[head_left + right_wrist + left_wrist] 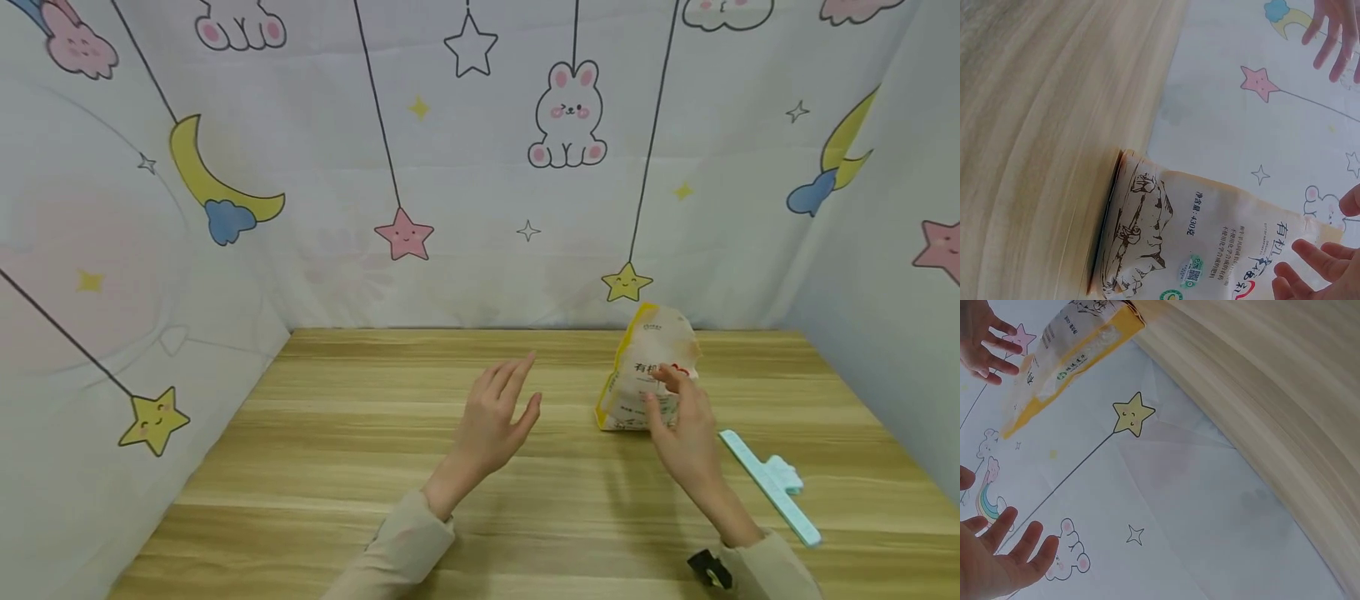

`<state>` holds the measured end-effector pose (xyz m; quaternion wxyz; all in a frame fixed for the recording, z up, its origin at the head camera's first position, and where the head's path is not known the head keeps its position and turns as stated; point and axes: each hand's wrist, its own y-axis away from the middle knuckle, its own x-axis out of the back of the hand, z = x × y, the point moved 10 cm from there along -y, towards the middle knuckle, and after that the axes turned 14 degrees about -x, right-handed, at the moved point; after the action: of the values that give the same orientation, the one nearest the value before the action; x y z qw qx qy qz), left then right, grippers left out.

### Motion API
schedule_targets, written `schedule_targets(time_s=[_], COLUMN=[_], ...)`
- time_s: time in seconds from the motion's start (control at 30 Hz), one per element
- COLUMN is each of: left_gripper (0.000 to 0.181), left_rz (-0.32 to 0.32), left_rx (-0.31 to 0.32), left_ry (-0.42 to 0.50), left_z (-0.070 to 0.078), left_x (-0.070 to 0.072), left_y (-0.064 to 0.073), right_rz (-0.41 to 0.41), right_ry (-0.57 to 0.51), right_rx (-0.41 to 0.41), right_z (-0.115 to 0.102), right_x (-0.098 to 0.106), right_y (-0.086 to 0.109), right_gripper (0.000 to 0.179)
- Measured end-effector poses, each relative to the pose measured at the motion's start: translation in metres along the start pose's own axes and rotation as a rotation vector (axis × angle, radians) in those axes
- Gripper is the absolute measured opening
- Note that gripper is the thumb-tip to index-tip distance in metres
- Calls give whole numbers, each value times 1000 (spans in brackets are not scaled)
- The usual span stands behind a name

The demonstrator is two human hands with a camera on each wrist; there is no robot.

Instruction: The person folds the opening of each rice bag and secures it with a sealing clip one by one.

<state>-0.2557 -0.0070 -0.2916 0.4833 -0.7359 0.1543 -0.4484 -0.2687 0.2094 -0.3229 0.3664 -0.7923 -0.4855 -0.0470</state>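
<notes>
From where I stand, the two hands are well apart, the left hand (491, 421) held in the air over the tabletop (337, 433) with nothing in it, fingers loosely extended. The right hand (688, 433) is spread in front of the bag (648, 342), though I can't tell if it touches. That bag stands upright toward the right rear, with a pale blue clip (768, 483) lying near it, nearer the person.

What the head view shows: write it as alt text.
A person's right hand is in front of an upright bag on a table; the left hand is to the bag's left, a pale blue clip to its right. Cartoon-printed cloth hangs behind.
</notes>
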Motion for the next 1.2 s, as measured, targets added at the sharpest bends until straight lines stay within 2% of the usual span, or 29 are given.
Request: schedule_targets(time_s=[0.3,0.47,0.6,0.93,1.2], left_gripper=[49,48,48,49,48], left_rz=[-76,-120,-125,-103,-108], left_rx=[16,53,51,-25,-59], left_ry=[22,54,64,35,18], left_z=[-1,-2,-2,3,2], left_x=[-13,-18,-20,-21,-21], left_y=[-1,-1,-3,-11,-21], right_rz=[21,31,42,104,95], right_ry=[-33,-37,-49,-63,-72], right_rx=[-109,-131,-135,-146,-191], right_z=[8,11,12,17,22], right_x=[5,8,11,22,26], right_y=[-6,-7,-9,-14,-17], right_gripper=[39,39,38,36,36])
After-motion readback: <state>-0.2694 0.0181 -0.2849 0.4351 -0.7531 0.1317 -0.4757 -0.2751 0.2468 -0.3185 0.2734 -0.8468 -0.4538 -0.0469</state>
